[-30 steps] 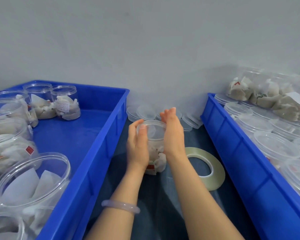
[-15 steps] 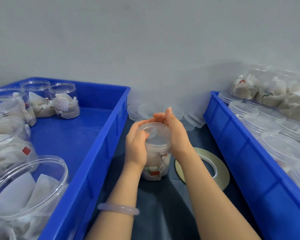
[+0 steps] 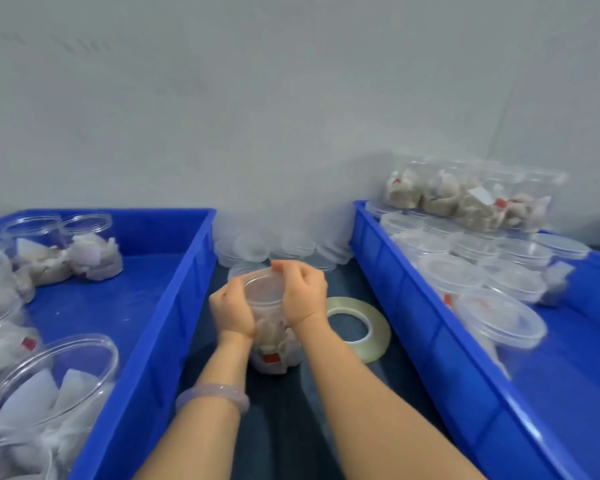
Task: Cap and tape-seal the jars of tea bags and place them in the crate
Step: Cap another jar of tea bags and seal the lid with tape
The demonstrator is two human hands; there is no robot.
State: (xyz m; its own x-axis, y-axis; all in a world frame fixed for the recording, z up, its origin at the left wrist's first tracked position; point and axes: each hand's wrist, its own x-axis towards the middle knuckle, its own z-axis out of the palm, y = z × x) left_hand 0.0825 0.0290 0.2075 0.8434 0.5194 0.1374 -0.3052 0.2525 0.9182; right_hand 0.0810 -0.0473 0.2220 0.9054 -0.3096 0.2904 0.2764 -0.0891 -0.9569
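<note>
A clear jar of tea bags (image 3: pixel 272 344) stands on the dark table between two blue crates. My left hand (image 3: pixel 232 308) grips the jar's upper side. My right hand (image 3: pixel 303 292) curls over the clear lid (image 3: pixel 264 285) on top of the jar, fingers bent round its rim. A roll of clear tape (image 3: pixel 359 327) lies flat just right of the jar. The right crate (image 3: pixel 426 327) holds several capped jars (image 3: pixel 499 317). The left crate (image 3: pixel 174 306) holds several uncapped jars of tea bags (image 3: pixel 90 247).
A pile of loose clear lids (image 3: pixel 284 247) lies against the wall behind the jar. More jars of tea bags (image 3: pixel 465 195) are stacked on top at the back of the right crate. A grey wall closes the far side.
My right hand went from flat beside the jar to curled over the lid. The left hand shifted round the jar's side. The jar stayed on the table.
</note>
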